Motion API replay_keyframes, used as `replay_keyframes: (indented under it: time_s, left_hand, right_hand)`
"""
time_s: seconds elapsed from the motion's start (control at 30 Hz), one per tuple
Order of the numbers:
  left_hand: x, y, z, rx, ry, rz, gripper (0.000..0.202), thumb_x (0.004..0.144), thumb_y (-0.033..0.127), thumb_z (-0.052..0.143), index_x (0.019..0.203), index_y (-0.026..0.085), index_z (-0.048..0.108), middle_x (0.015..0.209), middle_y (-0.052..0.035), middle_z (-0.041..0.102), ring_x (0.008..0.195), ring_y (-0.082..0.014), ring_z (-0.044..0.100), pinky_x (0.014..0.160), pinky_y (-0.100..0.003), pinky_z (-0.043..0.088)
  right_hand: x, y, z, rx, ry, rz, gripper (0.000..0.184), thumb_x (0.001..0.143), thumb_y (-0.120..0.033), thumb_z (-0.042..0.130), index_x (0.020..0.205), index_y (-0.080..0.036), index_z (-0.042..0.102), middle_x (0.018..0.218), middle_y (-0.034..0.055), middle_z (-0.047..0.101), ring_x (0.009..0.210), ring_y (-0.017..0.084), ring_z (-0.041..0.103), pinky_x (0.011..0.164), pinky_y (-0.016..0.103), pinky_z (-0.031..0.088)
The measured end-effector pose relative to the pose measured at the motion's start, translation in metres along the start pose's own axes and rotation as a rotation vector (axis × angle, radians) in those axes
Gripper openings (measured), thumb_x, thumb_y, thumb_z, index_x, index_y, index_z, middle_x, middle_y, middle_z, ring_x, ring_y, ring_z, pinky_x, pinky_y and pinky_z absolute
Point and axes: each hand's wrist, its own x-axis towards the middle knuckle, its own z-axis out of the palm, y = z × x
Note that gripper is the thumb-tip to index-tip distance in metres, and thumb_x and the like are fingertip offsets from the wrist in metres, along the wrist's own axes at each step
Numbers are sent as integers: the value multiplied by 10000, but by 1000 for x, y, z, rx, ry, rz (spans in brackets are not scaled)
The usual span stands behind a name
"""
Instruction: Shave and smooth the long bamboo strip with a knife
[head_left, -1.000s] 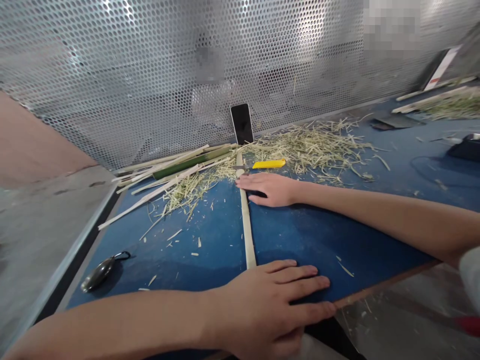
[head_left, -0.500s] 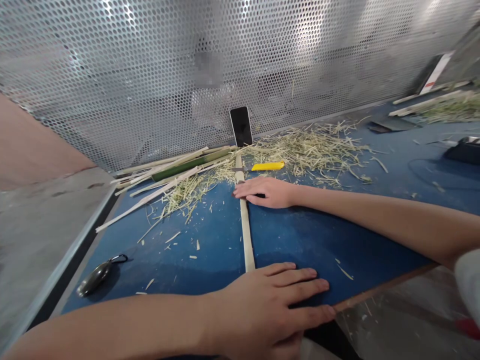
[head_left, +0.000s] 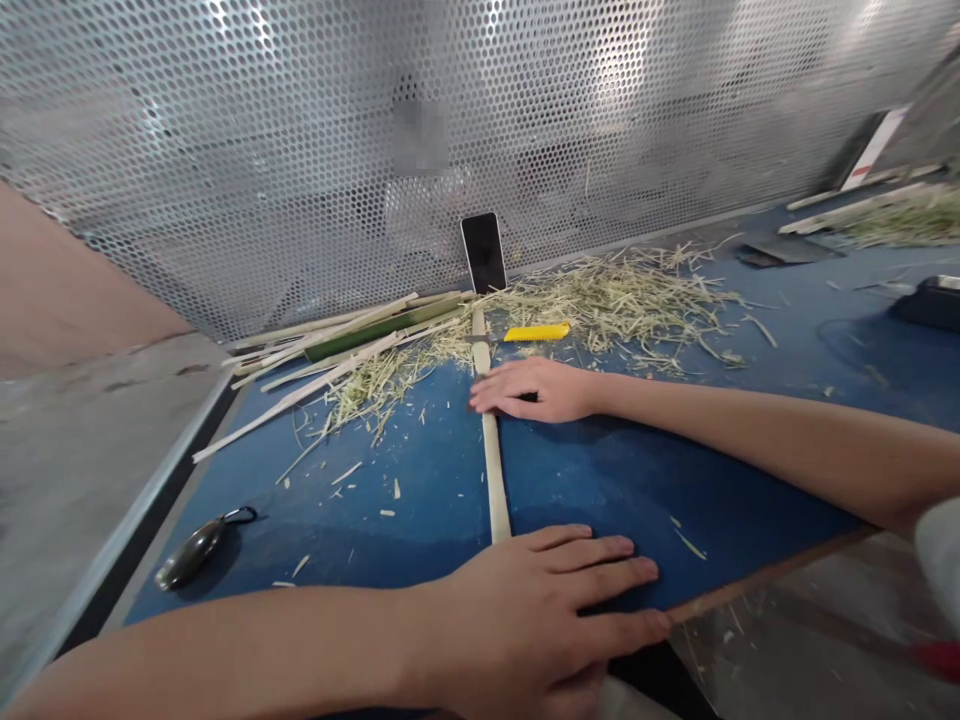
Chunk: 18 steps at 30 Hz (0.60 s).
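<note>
Across the blue tabletop (head_left: pixel 600 490), a long, pale, flat bamboo strip (head_left: pixel 495 475) runs under the bare left hand (head_left: pixel 532 620), fingers apart, and the bare right hand (head_left: pixel 544 388) — clamped or not, I cannot tell. Smoothing seems underway; the next move calls for a steadied near end.

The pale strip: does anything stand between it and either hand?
Nothing visible stands between the left hand and the pale strip, which runs beneath it. The right hand has its fingers across the strip; it is too dark under them to tell whether something thin lies between.
</note>
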Motion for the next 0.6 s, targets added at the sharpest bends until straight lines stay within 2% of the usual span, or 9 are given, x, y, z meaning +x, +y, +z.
replay_keyframes:
  time_s: [0.03,0.1,0.17,0.23,0.3,0.4,0.5,0.6]
  left_hand:
    - [0,0,0,0,-1,-1,570,1084,292,456,1629,156,558,1770,-94,393,1647,-266,355,1361,-446,304]
    - [0,0,1,1,0,-6,580,1066,283,477,1628,168,563,1765,-93,402,1641,-272,368,1348,-453,335]
    - [0,0,1,1,2,-8,586,1057,273,484,1628,172,566,1764,-94,404,1640,-277,371,1341,-458,350]
    - [0,0,2,5,8,-5,587,1055,268,484,1626,165,568,1763,-99,403,1641,-280,370,1340,-462,351]
    - [0,-1,2,12,18,1,579,1056,269,485,1617,160,576,1758,-104,412,1635,-279,382,1341,-461,350]
    - [0,-2,3,27,22,12,558,1070,286,486,1605,162,586,1752,-98,426,1626,-265,400,1352,-435,323]
    - [0,-3,2,40,19,17,554,1077,290,493,1610,166,579,1753,-90,428,1630,-257,393,1351,-419,322]
    - [0,-2,1,38,15,7,569,1063,283,513,1619,179,572,1747,-92,439,1629,-263,395,1336,-432,359]
  right_hand:
    - [0,-1,0,31,-19,-23,392,1147,-368,461,1385,-330,769,1441,-26,743,1465,186,600,1305,405,396]
    - [1,1,1,21,-11,25,411,1156,-376,432,1389,-325,768,1457,-21,734,1488,191,578,1302,408,399]
    - [1,4,2,-42,29,125,416,1146,-380,453,1446,-315,733,1535,-5,677,1547,225,512,1323,459,369]
    - [1,5,1,-68,55,163,419,1123,-384,510,1486,-313,706,1584,14,632,1572,258,480,1331,510,350]
    - [0,2,0,-8,35,90,396,1114,-383,536,1453,-318,730,1534,19,677,1528,252,538,1318,503,371]
    - [0,-3,-2,110,-13,-12,384,1149,-383,466,1344,-332,792,1401,-8,768,1424,198,639,1280,422,427]
    - [2,0,-1,55,20,90,424,1162,-408,419,1362,-323,784,1462,-1,732,1487,220,582,1292,448,415]
    - [2,3,2,-40,58,162,414,1140,-415,473,1441,-314,740,1559,15,656,1559,258,499,1322,507,368]
